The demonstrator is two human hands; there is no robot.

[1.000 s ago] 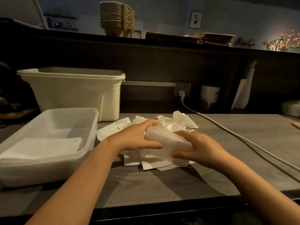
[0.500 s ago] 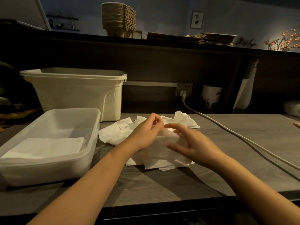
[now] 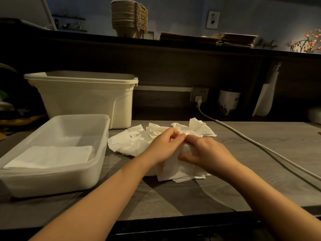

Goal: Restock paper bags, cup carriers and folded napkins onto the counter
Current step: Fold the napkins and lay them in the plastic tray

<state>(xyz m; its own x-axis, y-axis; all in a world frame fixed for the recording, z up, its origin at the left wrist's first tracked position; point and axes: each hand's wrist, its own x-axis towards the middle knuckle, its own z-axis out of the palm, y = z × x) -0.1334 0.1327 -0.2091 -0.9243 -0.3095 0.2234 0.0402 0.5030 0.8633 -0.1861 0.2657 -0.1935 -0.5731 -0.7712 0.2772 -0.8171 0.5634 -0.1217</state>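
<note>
In the head view the two hands are closer together than one second ago. Then they lay apart on the left and right sides of the napkin; now the left hand (image 3: 163, 146) and the right hand (image 3: 205, 152) meet with their fingertips at the far edge of the napkin (image 3: 182, 168), both with curled fingers that pinch the thin paper. I judge that a fold is being closed or its edges are being matched (which of the two I cannot tell), so this napkin is not yet ready for the tray. It lies on the grey, wood-grained worktop (image 3: 243, 171), on the near side of the loose napkins (image 3: 125, 143), which are white, soft and crumpled and point in many directions. To the left, the clear tray (image 3: 104, 136), a smooth translucent plastic box with rounded corners, holds one flat folded napkin (image 3: 52, 156) in its near part. Behind the tray stands a cream bin (image 3: 86, 98) with a ribbed wall. On the far upper counter (image 3: 191, 49) the cup carriers (image 3: 129, 18), of rough brown moulded pulp, stand nested in a tall stack, and the paper bags (image 3: 234, 40) lie flat in a pile to their right. That part seems finished, and the napkins remain.
</note>
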